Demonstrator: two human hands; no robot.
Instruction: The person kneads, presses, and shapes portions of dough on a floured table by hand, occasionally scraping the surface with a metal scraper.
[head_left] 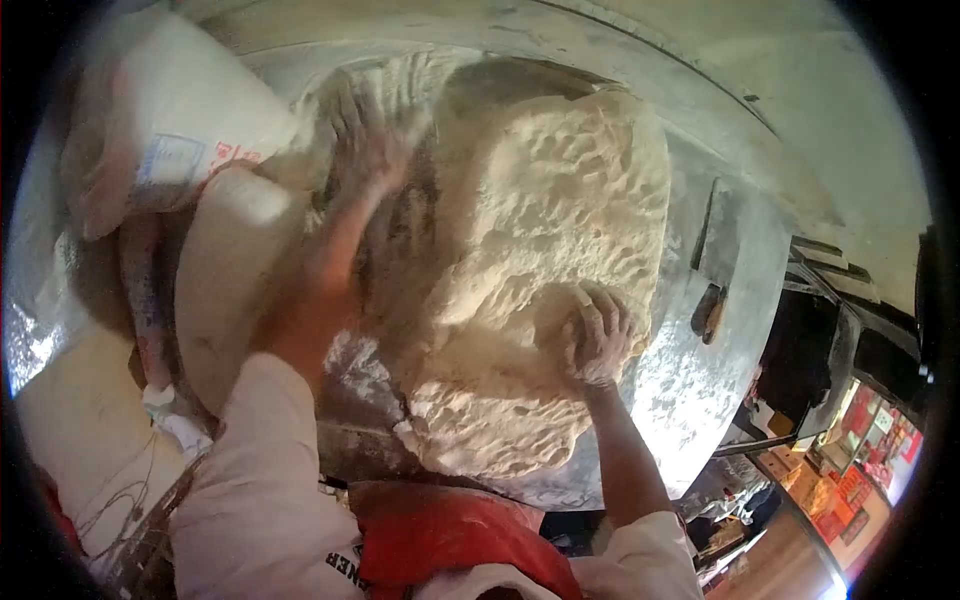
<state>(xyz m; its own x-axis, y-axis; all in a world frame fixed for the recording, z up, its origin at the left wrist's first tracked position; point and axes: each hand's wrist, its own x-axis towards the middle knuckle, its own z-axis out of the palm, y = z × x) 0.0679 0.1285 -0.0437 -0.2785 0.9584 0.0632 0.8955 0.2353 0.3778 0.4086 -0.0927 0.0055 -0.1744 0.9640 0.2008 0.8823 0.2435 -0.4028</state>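
A large floury slab of dough (570, 220) lies across the work table, its surface covered with dents. My right hand (600, 335) rests on the dough's right part, fingers bent and pressed against it; a fold dips beside this hand. To the left of the dough, my left hand (375, 140) is over loose flour (400, 85) at the table's back, fingers spread and slightly blurred, with nothing visible held in it.
A large white sack (180, 130) with blue and red print stands at the upper left, above another pale sack (235, 270). A scraper with a wide blade (720, 225) lies right of the dough. Dark shelving (800, 350) is beyond the table's right edge.
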